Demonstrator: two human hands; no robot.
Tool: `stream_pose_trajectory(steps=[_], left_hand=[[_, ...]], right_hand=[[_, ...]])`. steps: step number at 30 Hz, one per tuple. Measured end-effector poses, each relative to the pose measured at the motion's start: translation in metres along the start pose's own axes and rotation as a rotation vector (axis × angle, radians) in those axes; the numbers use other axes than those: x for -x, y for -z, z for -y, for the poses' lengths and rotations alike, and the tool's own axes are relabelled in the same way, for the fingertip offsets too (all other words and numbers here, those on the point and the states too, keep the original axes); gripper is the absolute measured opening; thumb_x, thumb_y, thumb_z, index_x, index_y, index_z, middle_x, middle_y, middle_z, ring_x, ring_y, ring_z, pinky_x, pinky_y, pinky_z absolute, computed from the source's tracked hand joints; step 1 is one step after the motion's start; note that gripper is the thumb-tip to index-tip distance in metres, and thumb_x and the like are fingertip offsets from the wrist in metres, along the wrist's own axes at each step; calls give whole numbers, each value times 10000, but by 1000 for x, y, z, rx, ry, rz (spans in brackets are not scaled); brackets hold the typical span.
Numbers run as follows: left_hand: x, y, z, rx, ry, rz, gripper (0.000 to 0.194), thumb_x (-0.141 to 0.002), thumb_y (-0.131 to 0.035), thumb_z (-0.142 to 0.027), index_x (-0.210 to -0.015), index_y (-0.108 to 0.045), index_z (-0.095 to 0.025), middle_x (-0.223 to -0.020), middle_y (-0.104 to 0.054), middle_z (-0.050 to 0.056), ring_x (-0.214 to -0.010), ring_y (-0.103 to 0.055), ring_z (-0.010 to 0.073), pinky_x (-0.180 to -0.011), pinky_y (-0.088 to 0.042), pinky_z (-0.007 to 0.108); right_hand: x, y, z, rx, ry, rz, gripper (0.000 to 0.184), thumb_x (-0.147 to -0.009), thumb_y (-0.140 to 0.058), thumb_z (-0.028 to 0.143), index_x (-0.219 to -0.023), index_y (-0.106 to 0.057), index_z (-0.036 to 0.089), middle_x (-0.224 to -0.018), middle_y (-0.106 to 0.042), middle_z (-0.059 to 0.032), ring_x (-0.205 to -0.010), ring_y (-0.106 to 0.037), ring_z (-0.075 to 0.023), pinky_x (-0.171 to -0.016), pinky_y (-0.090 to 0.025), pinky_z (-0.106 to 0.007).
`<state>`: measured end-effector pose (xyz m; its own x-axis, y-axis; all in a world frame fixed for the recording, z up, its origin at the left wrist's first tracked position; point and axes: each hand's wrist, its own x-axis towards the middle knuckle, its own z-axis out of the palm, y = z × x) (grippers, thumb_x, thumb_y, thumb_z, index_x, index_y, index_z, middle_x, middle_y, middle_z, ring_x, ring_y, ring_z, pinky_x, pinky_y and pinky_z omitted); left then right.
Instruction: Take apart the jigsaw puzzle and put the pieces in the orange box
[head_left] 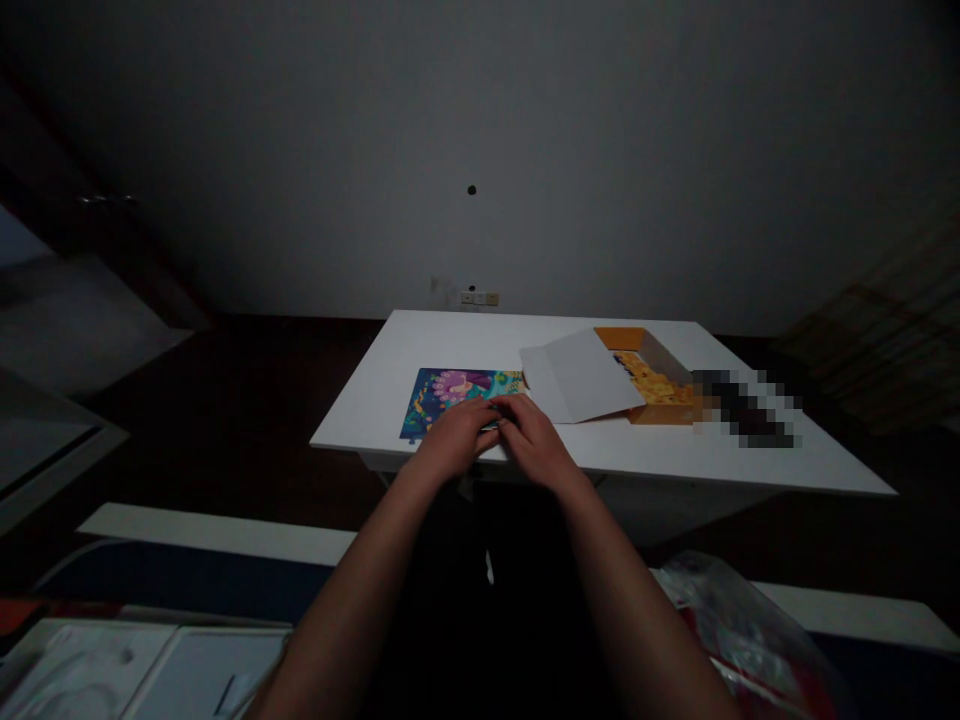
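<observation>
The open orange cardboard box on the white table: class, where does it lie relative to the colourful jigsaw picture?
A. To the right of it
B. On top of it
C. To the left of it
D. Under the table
A: the open orange cardboard box lies on the white table right of the colourful jigsaw picture, with its white flap between them.

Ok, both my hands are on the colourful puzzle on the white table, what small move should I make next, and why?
Probably lift the right hand and reach to the open orange box for another piece. Both it and the left hand rest together on the near edge of the puzzle, and the box beside it on the white table seems to hold loose pieces.
</observation>
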<state>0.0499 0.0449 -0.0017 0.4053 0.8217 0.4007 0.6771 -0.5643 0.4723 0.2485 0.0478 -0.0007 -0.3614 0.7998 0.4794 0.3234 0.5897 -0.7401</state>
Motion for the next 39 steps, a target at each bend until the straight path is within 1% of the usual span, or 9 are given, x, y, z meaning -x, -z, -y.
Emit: stream_pose_trajectory(steps=[3, 5, 11, 15, 18, 22, 26, 32, 39], left_hand=[[-4, -3, 6, -2, -38, 77, 267, -1034, -772, -308, -1292, -820, -255, -1469, -768, 121, -1381, -715, 320, -1252, -538, 532], [-4, -5, 10, 4, -45, 66, 286, -1030, -778, -313, -1307, -810, -249, -1469, -765, 126, -1381, -715, 325, -1235, -554, 536], [1, -2, 8, -45, -119, -68, 287, -1015, -821, -353, -1281, -803, -249, -1360, -810, 129, -1319, -747, 343, -1226, -557, 581], [20, 12, 5, -211, -130, -160, 435, -1029, -820, -487, -1372, -770, -225, -1413, -798, 143, -1420, -695, 361, -1298, -480, 620], [40, 24, 9, -323, -35, -151, 622, -1031, -796, -577, -1527, -689, -218, -1589, -696, 172, -1524, -621, 376, -1350, -411, 637], [58, 31, 12, -429, 140, 8, 854, -1006, -804, -625, -1690, -546, -184, -1781, -479, 215, -1653, -467, 434, -1353, -397, 667], [62, 28, 9, -460, 158, 95, 815, -1023, -777, -642, -1668, -579, -185, -1760, -513, 206, -1658, -464, 424, -1357, -406, 635], [67, 22, 6, -460, 154, 39, 755, -1036, -770, -616, -1647, -608, -203, -1733, -552, 193, -1643, -490, 416, -1349, -427, 615], [72, 20, 8, -448, 116, 7, 706, -1018, -815, -569, -1613, -648, -228, -1708, -590, 165, -1607, -544, 398, -1330, -464, 585]], right_hand=[[0, -1, -2, 16, 3, -4, 363, -972, -530, 198, -1286, -702, 254, -1287, -735, -140, -1246, -677, -323, -1123, -529, -525], [-1, -1, -4, 33, 11, -2, 374, -955, -533, 192, -1284, -703, 245, -1278, -734, -145, -1234, -681, -321, -1121, -533, -520], [0, -1, -8, 52, 25, -29, 391, -950, -532, 190, -1292, -717, 236, -1281, -736, -156, -1230, -692, -336, -1114, -547, -545], [2, 0, -10, 80, 21, -42, 397, -969, -523, 208, -1322, -703, 225, -1296, -731, -162, -1237, -698, -333, -1109, -560, -541], [4, -1, -8, 106, 29, -26, 438, -939, -527, 188, -1342, -695, 218, -1302, -732, -163, -1244, -701, -330, -1117, -563, -534], [6, -3, -2, 162, 47, 29, 529, -890, -542, 168, -1395, -690, 216, -1373, -729, -171, -1302, -696, -338, -1144, -563, -535], [9, -5, 4, 277, 62, 105, 557, -938, -570, 208, -1484, -682, 214, -1507, -715, -174, -1408, -677, -351, -1217, -538, -576], [25, -7, 14, 482, 79, 206, 538, -1030, -665, 323, -1538, -710, 151, -1616, -660, -227, -1527, -614, -420, -1289, -497, -624], [38, -7, 18, 580, 114, 199, 434, -1113, -654, 341, -1517, -744, 210, -1583, -704, -161, -1526, -626, -401, -1284, -521, -622]])
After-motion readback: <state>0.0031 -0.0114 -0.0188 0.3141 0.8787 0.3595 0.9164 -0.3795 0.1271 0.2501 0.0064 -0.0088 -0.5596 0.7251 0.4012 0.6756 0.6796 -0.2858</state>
